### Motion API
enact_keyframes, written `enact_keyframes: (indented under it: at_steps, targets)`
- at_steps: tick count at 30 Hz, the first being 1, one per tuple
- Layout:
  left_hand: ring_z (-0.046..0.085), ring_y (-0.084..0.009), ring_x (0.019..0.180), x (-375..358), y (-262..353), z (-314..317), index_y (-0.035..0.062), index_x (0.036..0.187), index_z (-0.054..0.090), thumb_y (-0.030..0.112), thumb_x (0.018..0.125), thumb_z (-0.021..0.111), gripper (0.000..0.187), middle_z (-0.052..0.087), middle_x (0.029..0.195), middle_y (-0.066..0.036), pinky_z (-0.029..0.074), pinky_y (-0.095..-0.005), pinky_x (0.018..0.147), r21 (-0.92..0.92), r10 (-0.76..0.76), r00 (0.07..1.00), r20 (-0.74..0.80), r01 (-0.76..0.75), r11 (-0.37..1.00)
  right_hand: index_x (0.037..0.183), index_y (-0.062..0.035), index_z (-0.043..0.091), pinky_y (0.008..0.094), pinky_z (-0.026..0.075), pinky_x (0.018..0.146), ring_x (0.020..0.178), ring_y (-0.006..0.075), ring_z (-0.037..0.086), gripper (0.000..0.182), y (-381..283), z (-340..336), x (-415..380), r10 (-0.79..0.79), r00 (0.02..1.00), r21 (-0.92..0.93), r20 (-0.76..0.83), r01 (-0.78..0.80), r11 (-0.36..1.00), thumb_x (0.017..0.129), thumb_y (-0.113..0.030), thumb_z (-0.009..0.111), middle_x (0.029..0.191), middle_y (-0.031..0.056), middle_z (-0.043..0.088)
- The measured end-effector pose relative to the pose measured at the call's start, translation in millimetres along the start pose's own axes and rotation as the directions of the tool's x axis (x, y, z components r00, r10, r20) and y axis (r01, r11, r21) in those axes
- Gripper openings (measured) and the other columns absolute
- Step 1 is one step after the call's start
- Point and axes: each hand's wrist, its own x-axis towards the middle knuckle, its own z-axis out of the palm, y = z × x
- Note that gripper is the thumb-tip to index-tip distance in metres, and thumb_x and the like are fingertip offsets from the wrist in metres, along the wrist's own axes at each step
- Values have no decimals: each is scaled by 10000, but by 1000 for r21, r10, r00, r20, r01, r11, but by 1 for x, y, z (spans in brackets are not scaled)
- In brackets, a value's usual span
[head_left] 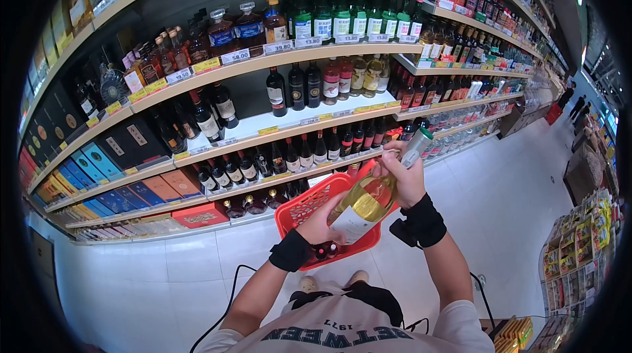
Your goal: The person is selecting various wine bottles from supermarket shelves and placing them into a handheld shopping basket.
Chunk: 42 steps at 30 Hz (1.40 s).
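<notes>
A bottle of white wine (372, 198) with a pale label and a green-topped neck is held tilted in front of me, its neck pointing up and to the right. My left hand (318, 226) grips the bottle's lower body near the label. Around the neck, just below the green cap, my right hand (405, 178) is closed. Beneath the bottle is a red shopping basket (296, 207), partly hidden by my hands. A few dark bottle tops (326, 250) show inside the basket's near end.
Curved shelves (276, 130) of wine and liquor bottles with price tags stretch across the front. Green bottles (342, 16) line an upper shelf. Boxed bottles (131, 136) stand at left. A rack of packaged goods (582, 241) stands at right. Distant people (579, 106) are at far right.
</notes>
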Motion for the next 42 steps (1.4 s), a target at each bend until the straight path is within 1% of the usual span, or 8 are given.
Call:
enact_keyframes:
  at_steps: [4, 7, 11, 16, 20, 22, 35, 42]
  targets:
    - [452, -192, 1300, 12, -5, 34, 28, 1487, 261, 170, 598, 923, 1117, 466, 1401, -100, 348, -345, 1093, 18, -92, 995, 36, 91, 996, 1033, 17, 532, 313, 516, 628, 633, 167, 616, 196, -12, -24, -10, 22, 999, -12, -44, -22, 1000, 897, -60, 649, 705, 53, 577]
    - [473, -196, 1279, 24, -9, 81, 15, 1468, 274, 182, 630, 909, 1065, 477, 1382, -110, 361, -349, 1084, -47, -111, 992, -66, 108, 993, 1024, 15, 529, 311, 518, 633, 645, 169, 625, 201, -15, -60, -16, 18, 1000, -46, -7, -18, 999, 893, -68, 658, 706, 50, 578]
    - [492, -210, 1255, 51, -42, 140, -7, 1435, 300, 197, 655, 898, 1005, 484, 1354, -138, 382, -351, 1070, 93, 14, 986, -168, 2, 996, 939, -6, 557, 302, 521, 649, 660, 163, 636, 150, -28, -122, -24, 59, 998, -100, 28, -56, 993, 894, -97, 666, 740, 63, 616]
    - [490, -223, 1255, 89, -70, 217, -1, 1422, 304, 213, 624, 918, 1029, 486, 1338, -143, 384, -357, 1070, 268, 37, 952, -304, 49, 962, 900, -46, 525, 356, 511, 755, 741, 194, 629, 153, -58, -207, -37, 190, 981, -39, -37, -192, 981, 920, -145, 640, 734, 73, 594]
    - [526, -242, 1218, 114, -104, 268, 4, 1408, 323, 318, 624, 912, 1029, 488, 1325, -181, 423, -362, 1033, 317, 78, 928, -365, 45, 947, 699, -65, 495, 332, 493, 605, 586, 175, 588, 251, -65, -259, -50, 170, 978, 73, -123, -162, 984, 860, -98, 685, 624, 51, 550]
    - [524, -257, 1223, 126, -96, 288, 15, 1411, 324, 321, 620, 913, 1032, 488, 1326, -184, 422, -369, 1037, 351, 51, 934, -352, 81, 933, 675, -65, 460, 344, 491, 610, 560, 193, 571, 252, -74, -279, -55, 173, 973, 92, -154, -160, 983, 834, -48, 654, 596, 61, 517]
    - [445, -339, 1300, 205, -129, 303, -7, 1461, 260, 397, 578, 925, 1177, 420, 1390, -210, 375, -409, 1082, 580, -38, 955, -295, 210, 787, 654, -39, 488, 324, 481, 593, 541, 185, 562, 229, -73, -350, -29, 114, 984, 73, -135, -105, 992, 814, -2, 647, 573, 76, 528]
    - [414, -390, 1300, 283, -157, 276, -35, 1465, 243, 455, 604, 889, 1182, 394, 1396, -248, 364, -430, 1084, 611, -46, 937, -345, 262, 747, 663, -44, 460, 332, 462, 580, 532, 197, 546, 224, -60, -372, 44, 48, 990, -127, -132, -65, 990, 816, -17, 621, 570, 85, 518]
